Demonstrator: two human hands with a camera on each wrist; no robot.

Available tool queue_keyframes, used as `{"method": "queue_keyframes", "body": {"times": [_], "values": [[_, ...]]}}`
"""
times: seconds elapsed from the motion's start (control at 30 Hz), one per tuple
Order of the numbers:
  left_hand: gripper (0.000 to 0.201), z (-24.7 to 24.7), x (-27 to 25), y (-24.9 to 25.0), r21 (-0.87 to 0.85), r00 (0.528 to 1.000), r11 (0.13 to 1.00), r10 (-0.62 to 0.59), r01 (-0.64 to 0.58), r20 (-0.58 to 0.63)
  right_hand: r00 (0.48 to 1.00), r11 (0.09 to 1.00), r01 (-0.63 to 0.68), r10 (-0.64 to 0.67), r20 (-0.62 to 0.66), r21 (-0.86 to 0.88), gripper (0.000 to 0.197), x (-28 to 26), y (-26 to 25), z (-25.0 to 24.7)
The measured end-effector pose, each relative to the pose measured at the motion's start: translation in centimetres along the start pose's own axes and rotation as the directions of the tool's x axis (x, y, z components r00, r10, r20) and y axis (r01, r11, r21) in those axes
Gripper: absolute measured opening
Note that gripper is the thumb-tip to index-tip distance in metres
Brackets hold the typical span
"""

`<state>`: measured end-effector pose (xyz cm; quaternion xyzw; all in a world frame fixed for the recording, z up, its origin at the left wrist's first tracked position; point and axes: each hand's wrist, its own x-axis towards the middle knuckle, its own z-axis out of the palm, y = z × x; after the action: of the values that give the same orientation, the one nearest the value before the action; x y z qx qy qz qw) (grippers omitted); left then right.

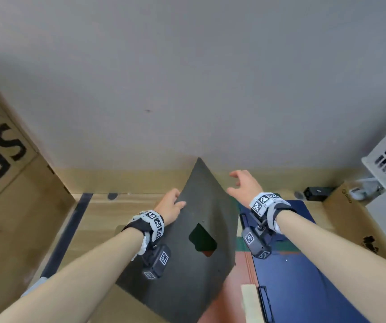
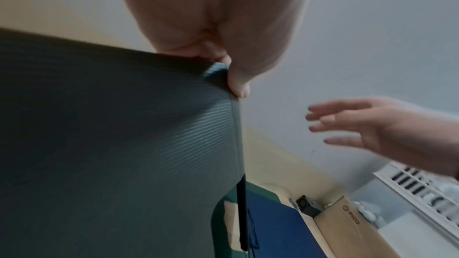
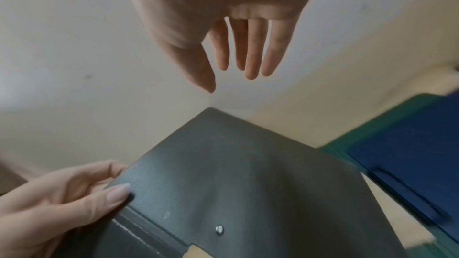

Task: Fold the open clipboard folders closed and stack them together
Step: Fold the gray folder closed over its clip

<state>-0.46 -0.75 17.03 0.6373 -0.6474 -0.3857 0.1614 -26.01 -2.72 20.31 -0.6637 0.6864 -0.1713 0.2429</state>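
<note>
My left hand (image 1: 169, 206) pinches the grey folder (image 1: 187, 248) flap's far edge; my right hand (image 1: 245, 186), spread wide, waits just right of it.

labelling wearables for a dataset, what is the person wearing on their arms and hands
Both forearms are bare, with no sleeves or gloves. The left hand and right hand each have a black wrist strap carrying white blocks printed with black square fiducial markers. A dark box-shaped camera module, also tagged with markers, hangs under each wrist.
</note>
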Motion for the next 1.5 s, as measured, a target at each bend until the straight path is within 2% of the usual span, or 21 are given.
{"method": "queue_keyframes", "body": {"times": [0.07,0.2,0.27,0.33,0.43,0.5,0.57,0.63,0.77,0.87,0.97,1.03,1.17,1.23,1.3,1.37,1.5], "values": [[0.018,-1.5,-0.3,1.6,0.074,0.996,0.993,0.090,-0.089,-0.007,0.996,0.994,0.091,-0.091,-0.003,-0.053,0.059,-0.1,-2.3,-1.6],[0.024,-4.8,-1.6,5.3,0.309,0.968,0.921,0.250,-0.237,-0.002,0.966,0.933,0.254,-0.258,0.021,-0.255,0.078,-0.6,-5.5,-3.9],[0.026,-6.3,-2.2,7.0,0.352,0.953,0.893,0.304,-0.281,-0.008,0.946,0.847,0.285,-0.323,-0.009,-0.449,0.089,-0.9,-6.4,-4.8],[0.022,-7.7,-2.6,8.3,0.391,0.935,0.861,0.354,-0.324,-0.005,0.927,0.794,0.259,-0.365,-0.090,-0.550,0.092,-1.1,-7.0,-5.9],[0.012,-9.2,-2.9,10.1,0.465,0.902,0.801,0.431,-0.376,-0.011,0.912,0.781,0.234,-0.382,-0.147,-0.579,0.078,-1.3,-7.5,-7.3],[0.012,-9.4,-2.8,11.2,0.530,0.874,0.748,0.485,-0.399,-0.026,0.914,0.784,0.223,-0.374,-0.155,-0.579,0.052,-1.5,-7.9,-8.3],[0.013,-9.2,-2.7,11.9,0.599,0.850,0.694,0.526,-0.400,-0.041,0.946,0.829,0.191,-0.298,-0.126,-0.526,0.028,-1.8,-8.1,-9.4],[0.012,-8.5,-2.4,12.0,0.649,0.835,0.652,0.548,-0.393,-0.045,0.985,0.886,0.144,-0.173,-0.026,-0.441,0.023,-2.2,-7.9,-10.0],[0.008,-5.5,-1.5,10.2,0.669,0.852,0.632,0.523,-0.390,0.003,0.986,0.928,0.125,-0.078,0.144,-0.351,0.026,-2.8,-5.2,-8.1],[0.009,-2.1,-1.1,7.5,0.617,0.877,0.676,0.477,-0.403,0.051,0.976,0.946,0.105,-0.038,0.216,-0.308,0.033,-3.0,-1.7,-4.8],[0.014,1.8,-1.4,4.3,0.563,0.895,0.711,0.427,-0.422,0.132,0.939,0.946,0.064,0.051,0.340,-0.318,0.038,-3.6,2.1,-0.4],[0.014,4.5,-2.1,2.2,0.535,0.883,0.704,0.404,-0.467,0.240,0.904,0.927,0.056,0.111,0.413,-0.371,0.046,-4.4,4.6,2.7],[0.009,9.6,-3.8,-2.1,0.555,0.808,0.596,0.340,-0.581,0.480,0.809,0.878,0.152,0.154,0.567,-0.454,0.072,-6.4,8.2,7.7],[0.016,11.5,-4.1,-4.1,0.575,0.811,0.587,0.289,-0.570,0.509,0.804,0.839,0.251,0.098,0.587,-0.483,0.070,-7.4,9.1,10.0],[0.023,13.0,-4.5,-5.6,0.576,0.824,0.614,0.242,-0.539,0.513,0.807,0.808,0.314,0.048,0.588,-0.498,0.070,-8.3,9.9,12.1],[0.025,14.2,-4.9,-6.9,0.580,0.825,0.619,0.215,-0.529,0.523,0.814,0.800,0.317,0.047,0.579,-0.509,0.072,-9.1,10.6,14.0],[0.034,16.9,-5.6,-8.9,0.629,0.838,0.591,0.162,-0.506,0.521,0.836,0.799,0.285,0.062,0.545,-0.529,0.059,-10.2,11.3,17.2]]}}
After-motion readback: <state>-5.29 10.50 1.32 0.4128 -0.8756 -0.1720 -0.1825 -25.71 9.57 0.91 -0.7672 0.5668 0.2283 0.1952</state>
